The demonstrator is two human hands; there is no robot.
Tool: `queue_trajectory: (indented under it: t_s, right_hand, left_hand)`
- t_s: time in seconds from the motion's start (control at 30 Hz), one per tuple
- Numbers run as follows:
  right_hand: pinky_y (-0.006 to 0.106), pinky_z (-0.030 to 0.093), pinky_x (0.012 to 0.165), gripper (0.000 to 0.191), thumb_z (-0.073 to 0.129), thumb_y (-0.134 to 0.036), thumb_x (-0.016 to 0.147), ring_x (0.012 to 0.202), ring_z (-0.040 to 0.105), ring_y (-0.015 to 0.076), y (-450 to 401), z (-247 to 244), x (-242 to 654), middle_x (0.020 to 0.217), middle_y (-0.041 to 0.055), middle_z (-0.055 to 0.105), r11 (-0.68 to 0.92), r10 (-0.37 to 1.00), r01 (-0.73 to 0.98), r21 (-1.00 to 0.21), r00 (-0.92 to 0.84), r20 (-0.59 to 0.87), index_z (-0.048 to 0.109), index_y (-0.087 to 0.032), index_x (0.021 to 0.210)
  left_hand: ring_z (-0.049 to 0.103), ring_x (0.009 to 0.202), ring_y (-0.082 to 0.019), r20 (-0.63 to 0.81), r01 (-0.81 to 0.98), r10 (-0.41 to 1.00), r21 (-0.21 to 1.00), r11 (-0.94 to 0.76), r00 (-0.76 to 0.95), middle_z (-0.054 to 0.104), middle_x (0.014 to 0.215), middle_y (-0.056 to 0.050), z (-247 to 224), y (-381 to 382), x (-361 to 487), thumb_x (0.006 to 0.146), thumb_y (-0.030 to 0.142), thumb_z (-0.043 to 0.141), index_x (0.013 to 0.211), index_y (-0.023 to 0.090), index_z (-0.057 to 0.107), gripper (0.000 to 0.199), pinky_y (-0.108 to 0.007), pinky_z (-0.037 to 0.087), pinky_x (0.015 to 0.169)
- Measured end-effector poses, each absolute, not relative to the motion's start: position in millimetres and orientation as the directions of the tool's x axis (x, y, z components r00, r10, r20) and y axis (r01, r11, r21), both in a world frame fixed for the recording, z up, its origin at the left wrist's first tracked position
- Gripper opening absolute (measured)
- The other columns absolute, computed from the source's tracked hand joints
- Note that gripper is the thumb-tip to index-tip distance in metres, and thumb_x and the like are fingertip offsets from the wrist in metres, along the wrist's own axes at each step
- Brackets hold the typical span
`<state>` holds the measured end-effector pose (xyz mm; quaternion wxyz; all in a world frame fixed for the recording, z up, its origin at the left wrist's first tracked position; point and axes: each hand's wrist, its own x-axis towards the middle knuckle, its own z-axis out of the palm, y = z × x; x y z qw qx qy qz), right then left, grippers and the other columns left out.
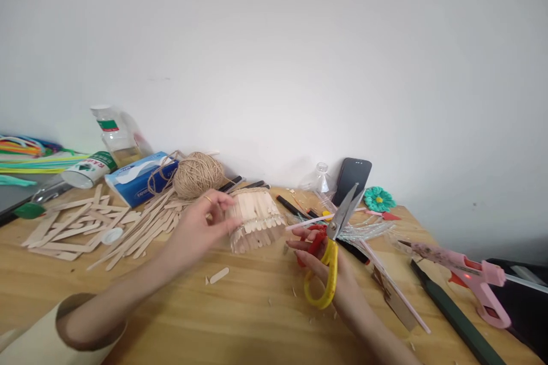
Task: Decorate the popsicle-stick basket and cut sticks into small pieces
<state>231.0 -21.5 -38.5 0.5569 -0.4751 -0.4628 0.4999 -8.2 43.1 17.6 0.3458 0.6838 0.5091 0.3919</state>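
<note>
Nearest me, my right hand is holding the scissors, its fingers closing around the handles while the blades are pointing up and away. To the right, the pink glue gun is lying on the bench. My left hand is meeting the left edge of the stick panel mid-bench, thumb and forefinger standing apart; through the blur, I can't tell whether they're gripping. Farther back, the twine ball is sitting left and the phone is leaning against the wall.
</note>
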Motion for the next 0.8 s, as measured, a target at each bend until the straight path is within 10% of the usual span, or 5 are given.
queue_trajectory:
  t_s: [0.23,0.37,0.53,0.8]
  right_hand:
    - [0.027,0.044,0.064,0.022,0.067,-0.034,0.075,0.071,0.052,0.0142,-21,-34,223,0.092,0.0016,0.058,0.029,0.996,0.047,-0.998,0.086,0.033,0.050,-0.022,0.083]
    - [0.027,0.040,0.062,0.026,0.072,-0.034,0.068,0.068,0.048,0.0157,-22,-31,221,0.072,-0.0030,0.049,-0.007,0.989,0.138,-0.990,0.149,0.014,0.051,-0.022,0.078]
    - [0.026,0.036,0.057,0.033,0.075,-0.035,0.061,0.062,0.042,0.0154,-23,-21,231,0.065,-0.0057,0.043,-0.043,0.971,0.246,-0.968,0.237,0.017,0.051,-0.022,0.078]
    - [0.025,0.037,0.051,0.032,0.069,-0.044,0.068,0.055,0.040,0.0128,-28,-13,231,0.063,-0.0053,0.043,-0.040,0.985,0.215,-0.976,0.171,-0.003,0.045,-0.022,0.074]
  left_hand:
    - [0.051,0.112,-0.028,0.202,0.709,0.925,0.596,-0.376,0.321,0.058,0.120,-0.013,35,91,2,0.084,0.052,0.041,0.113,0.015,0.053,0.048,-0.038,0.037,0.092]
    - [0.059,0.095,-0.036,0.072,0.737,0.903,0.552,-0.390,0.423,0.067,0.100,-0.018,35,113,32,0.073,0.067,0.046,0.097,0.013,0.061,0.061,-0.042,0.040,0.078]
    - [0.058,0.066,-0.025,-0.054,0.677,0.845,0.626,-0.386,0.532,0.064,0.070,-0.007,29,124,41,0.061,0.061,0.062,0.071,0.017,0.057,0.045,-0.030,0.037,0.056]
    - [0.051,0.068,-0.015,0.005,0.415,0.841,0.868,-0.272,0.541,0.052,0.074,0.001,27,88,2,0.070,0.044,0.065,0.068,0.019,0.043,0.033,-0.025,0.041,0.060]
